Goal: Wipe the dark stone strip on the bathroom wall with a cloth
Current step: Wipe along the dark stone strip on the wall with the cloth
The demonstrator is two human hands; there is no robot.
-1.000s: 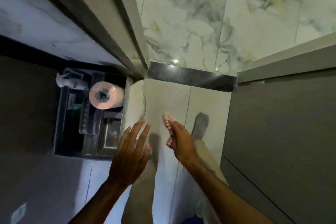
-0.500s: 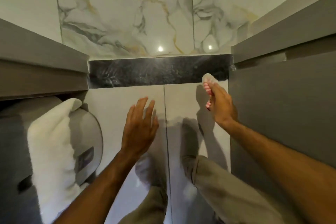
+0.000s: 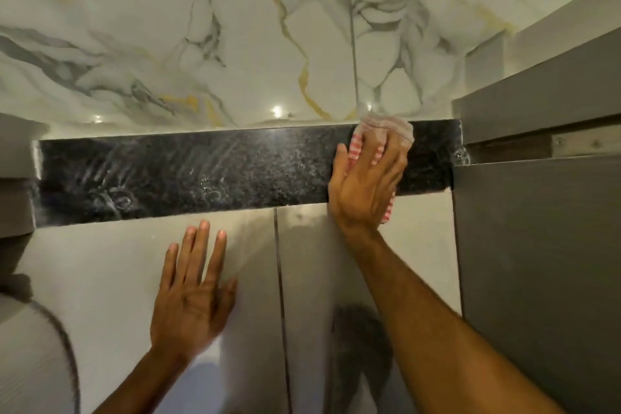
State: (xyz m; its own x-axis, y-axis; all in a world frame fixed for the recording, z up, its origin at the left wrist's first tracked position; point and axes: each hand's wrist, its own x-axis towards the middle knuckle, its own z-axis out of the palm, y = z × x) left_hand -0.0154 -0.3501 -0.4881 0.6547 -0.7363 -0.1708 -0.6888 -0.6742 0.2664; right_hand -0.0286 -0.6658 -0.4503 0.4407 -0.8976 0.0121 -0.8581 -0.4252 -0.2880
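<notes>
A dark speckled stone strip (image 3: 201, 175) runs across the wall between marble tiles above and pale panels below, with smear marks on its left part. My right hand (image 3: 368, 178) presses a red-and-white striped cloth (image 3: 386, 129) flat against the strip's right end. The cloth pokes out above my fingers and below my palm. My left hand (image 3: 193, 289) rests flat on the pale panel under the strip, fingers spread, holding nothing.
A grey partition (image 3: 537, 245) closes in the right side, close to my right hand. A grey ledge (image 3: 16, 178) and a rounded white fixture (image 3: 33, 356) stand at the left. White marble tiles (image 3: 235, 44) with gold veins fill the wall above.
The view has tilted up and closer to the wall. My right hand rose with the cloth from below the strip onto its right end. My left hand moved up onto the panel.
</notes>
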